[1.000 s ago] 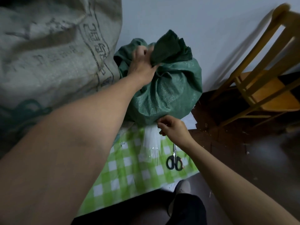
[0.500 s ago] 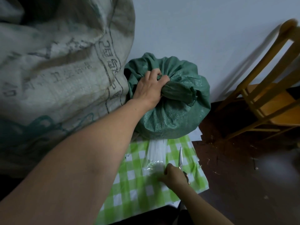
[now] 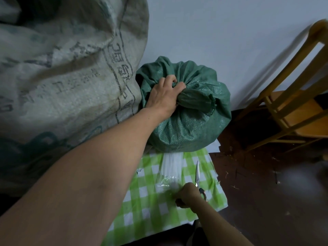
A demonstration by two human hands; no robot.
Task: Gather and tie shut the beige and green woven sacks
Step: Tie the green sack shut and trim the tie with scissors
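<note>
Obs.: the round, stuffed green woven sack (image 3: 186, 125) stands against the pale wall, touching the large beige woven sack (image 3: 62, 77) with dark printing on its left. Its far edge rests on the green-and-white checked sheet (image 3: 150, 210).

Left hand (image 3: 165, 96): fingers and thumb wrapped round the sack's gathered neck (image 3: 195, 102), which is bunched into a thick roll lying over to the right. No tie on it yet.

Right hand (image 3: 189, 195): fingers curled at the near end of the clear plastic packet of white strips (image 3: 171, 164). That end is blurred, so I cannot tell whether a strip is already pinched. The steel scissors with dark handles (image 3: 197, 173) lie just beside it, tips pointing toward the sack.

Step in hand (judged): draw one strip to bind the neck.

Method notes:
- The left grip is the only thing closing the sack, so do not slacken it while reaching.
- Pull a single strip lengthwise out of the packet mouth. A sideways tug would likely drag the whole packet.
- Pass the strip round the neck just below the fist, where the weave is packed tightest.
- Mind the scissor blades next to the working fingers.

Beige sack: its mouth is out of view, so its state is unknown.
</note>
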